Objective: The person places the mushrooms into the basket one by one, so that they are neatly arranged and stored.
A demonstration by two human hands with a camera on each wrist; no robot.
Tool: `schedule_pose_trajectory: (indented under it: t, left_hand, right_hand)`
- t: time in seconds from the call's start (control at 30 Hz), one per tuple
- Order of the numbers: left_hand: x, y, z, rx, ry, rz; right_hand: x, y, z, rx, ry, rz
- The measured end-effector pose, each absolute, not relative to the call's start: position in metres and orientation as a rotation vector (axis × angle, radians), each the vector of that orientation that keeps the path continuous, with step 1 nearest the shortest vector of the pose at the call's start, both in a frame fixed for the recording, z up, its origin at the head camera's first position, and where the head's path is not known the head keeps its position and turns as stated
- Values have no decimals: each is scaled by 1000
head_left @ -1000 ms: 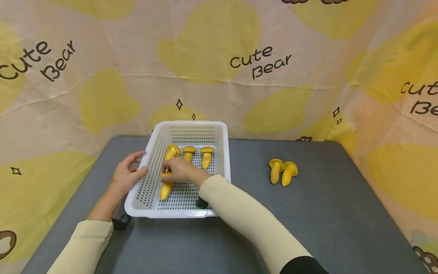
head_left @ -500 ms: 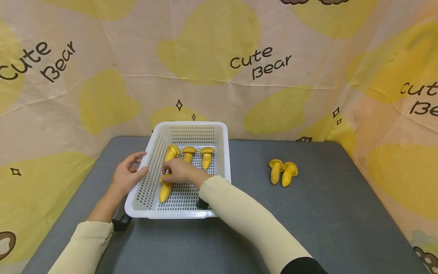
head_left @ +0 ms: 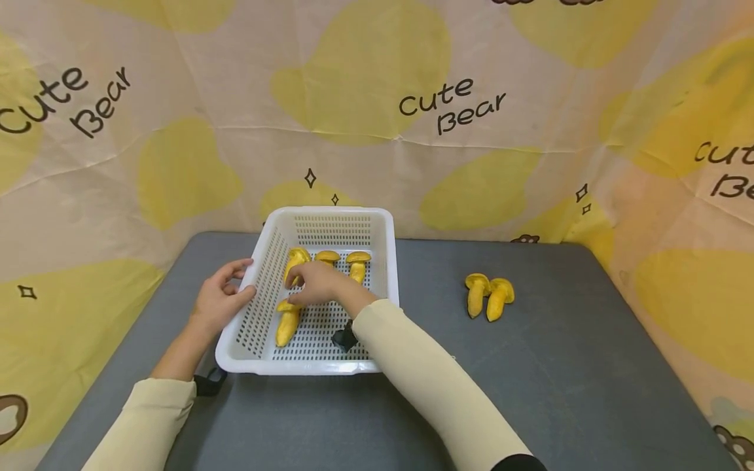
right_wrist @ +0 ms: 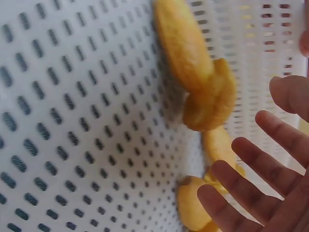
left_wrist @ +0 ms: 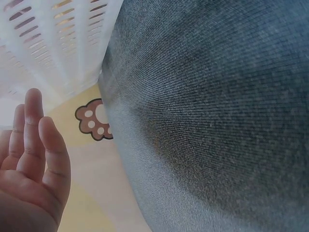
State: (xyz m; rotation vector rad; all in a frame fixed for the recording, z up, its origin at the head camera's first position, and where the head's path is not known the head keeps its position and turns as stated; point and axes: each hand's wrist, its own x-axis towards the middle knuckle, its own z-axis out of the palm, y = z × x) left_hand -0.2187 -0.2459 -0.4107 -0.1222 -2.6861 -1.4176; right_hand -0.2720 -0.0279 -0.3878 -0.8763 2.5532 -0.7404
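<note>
A white perforated plastic basket (head_left: 306, 366) holds several yellow mushrooms. My left hand (head_left: 219, 297) touches the basket's left rim; in the left wrist view the fingers of that hand (left_wrist: 31, 164) extend loosely beside the slotted wall (left_wrist: 58, 53). Inside the basket my right hand (head_left: 321, 282) hovers just above the front-left mushroom (head_left: 287, 327), holding nothing. The right wrist view shows its fingers spread apart from this mushroom (right_wrist: 183, 46). Behind lie a left mushroom (head_left: 296, 257), a middle mushroom (head_left: 327, 256) and a right mushroom (head_left: 357, 268), partly hidden by the right hand.
Two more mushrooms, one left (head_left: 476, 296) and one right (head_left: 499, 299), lie side by side on the grey table (head_left: 565, 353), right of the basket. A patterned cloth (head_left: 365, 98) hangs behind the table. A dark object (head_left: 344, 336) shows beneath my right wrist.
My right hand has let go of the front-left mushroom and lifted slightly up and to the right. That mushroom stays on the basket floor. The left hand remains at the rim.
</note>
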Motion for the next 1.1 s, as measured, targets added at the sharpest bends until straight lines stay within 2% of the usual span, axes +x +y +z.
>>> schedule_pose_trajectory:
  t: [0.43, 0.8, 1.1]
  left_hand:
    - [-220, -246, -407, -120, -2689, -1421]
    - [-218, -247, -411, -112, -2689, -1421]
    - [-219, -247, -409, -120, -2674, -1457]
  right_hand:
    - [-272, -23, -371, -906, 2572, -909]
    - [-255, -19, -331, -1056, 2623, -1039]
    - [-246, 2, -312, -1049, 2622, -1081]
